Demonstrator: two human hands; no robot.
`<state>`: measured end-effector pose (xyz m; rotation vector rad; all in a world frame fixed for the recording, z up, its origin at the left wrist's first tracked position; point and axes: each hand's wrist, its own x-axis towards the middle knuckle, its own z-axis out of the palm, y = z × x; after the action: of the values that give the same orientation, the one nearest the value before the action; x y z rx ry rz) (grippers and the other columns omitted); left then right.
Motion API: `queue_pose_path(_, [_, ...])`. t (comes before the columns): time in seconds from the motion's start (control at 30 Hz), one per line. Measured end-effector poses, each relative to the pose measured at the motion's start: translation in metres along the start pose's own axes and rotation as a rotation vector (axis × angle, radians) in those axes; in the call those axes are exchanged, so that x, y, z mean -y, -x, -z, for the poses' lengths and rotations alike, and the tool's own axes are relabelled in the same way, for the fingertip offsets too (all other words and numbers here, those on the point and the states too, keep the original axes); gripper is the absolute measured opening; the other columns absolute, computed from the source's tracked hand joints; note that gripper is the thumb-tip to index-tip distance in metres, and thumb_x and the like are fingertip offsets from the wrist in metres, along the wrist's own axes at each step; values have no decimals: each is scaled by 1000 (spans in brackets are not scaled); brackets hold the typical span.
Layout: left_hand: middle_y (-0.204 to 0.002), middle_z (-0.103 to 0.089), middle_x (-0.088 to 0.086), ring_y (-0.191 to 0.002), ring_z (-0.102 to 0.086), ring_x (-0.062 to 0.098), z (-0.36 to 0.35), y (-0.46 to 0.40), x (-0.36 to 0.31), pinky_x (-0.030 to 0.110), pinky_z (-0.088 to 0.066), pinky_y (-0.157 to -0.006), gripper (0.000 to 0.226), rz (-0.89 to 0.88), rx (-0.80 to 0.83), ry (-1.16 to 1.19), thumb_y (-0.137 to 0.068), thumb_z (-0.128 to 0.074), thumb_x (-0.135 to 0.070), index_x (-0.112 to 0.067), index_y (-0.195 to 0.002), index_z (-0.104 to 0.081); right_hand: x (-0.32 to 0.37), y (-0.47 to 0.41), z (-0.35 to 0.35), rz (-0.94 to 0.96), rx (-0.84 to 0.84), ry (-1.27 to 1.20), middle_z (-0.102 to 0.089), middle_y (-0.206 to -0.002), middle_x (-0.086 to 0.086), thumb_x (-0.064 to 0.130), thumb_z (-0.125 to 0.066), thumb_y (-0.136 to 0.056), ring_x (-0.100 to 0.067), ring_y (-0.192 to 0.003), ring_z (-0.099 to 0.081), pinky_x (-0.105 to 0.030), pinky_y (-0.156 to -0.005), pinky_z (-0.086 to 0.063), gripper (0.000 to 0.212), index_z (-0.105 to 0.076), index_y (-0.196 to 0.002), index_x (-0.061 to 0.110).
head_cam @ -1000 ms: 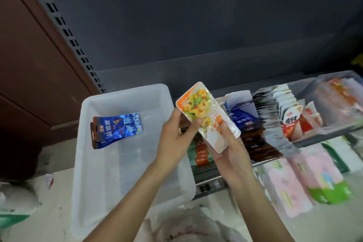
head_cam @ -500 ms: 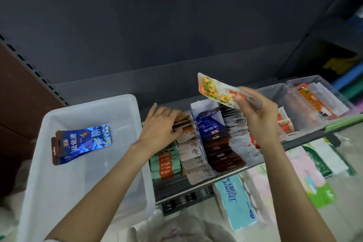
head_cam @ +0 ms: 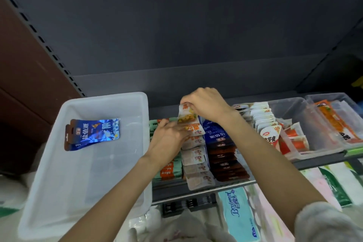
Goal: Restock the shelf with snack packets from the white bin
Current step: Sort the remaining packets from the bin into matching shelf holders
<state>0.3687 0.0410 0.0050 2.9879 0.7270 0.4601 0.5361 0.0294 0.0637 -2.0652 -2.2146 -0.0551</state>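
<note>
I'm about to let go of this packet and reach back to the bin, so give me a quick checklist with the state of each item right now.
1. Packet held: ok. The right hand pinches the top of the white snack packet.
2. Packet in the matching row: ok. It sits at the back of the row of white packets.
3. Row held open: ok. The left hand presses on the row just in front of it.
4. Packet seated fully down: cannot tell; its lower edge is hidden.
5. Stock left in the white bin: ok. Blue packets lie there.
6. How many blue packets: cannot tell; they overlap.
</note>
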Motion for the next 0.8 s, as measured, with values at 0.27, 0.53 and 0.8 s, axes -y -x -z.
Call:
queue_pose_path(0.27, [-78, -72, -9, -74, -62, 14, -2, 0, 1, 30, -41, -72, 14, 23, 0, -18, -75, -76, -25, -31, -88, -74, 18, -1, -4, 39, 183, 161, -66, -94, 0, 13, -52, -93, -24, -91, -63, -30, -68, -37, 24, -68, -104, 28])
queue_pose_path(0.53, [-95, -70, -9, -92, -56, 15, 27, 24, 23, 30, -41, -77, 27, 78, -215, 139, -86, -56, -36, -25, -107, -68, 28, -2, -17, -68, 341, 175, -66, -95, -1, 20, -51, -92, -26, -91, -63, -33, -71, -46, 21, -68, -103, 26])
queue_pose_path(0.8, [-99, -66, 8, -91, -58, 33, 32, 115, 154, 38, -46, -78, 26, 657, -288, 220, -79, -66, -9, -13, -104, -66, 86, 10, -1, -55, -334, -191, -71, -98, 2, 18, -61, -89, -19, -89, -66, -35, -66, -54, 22, -68, -110, 22])
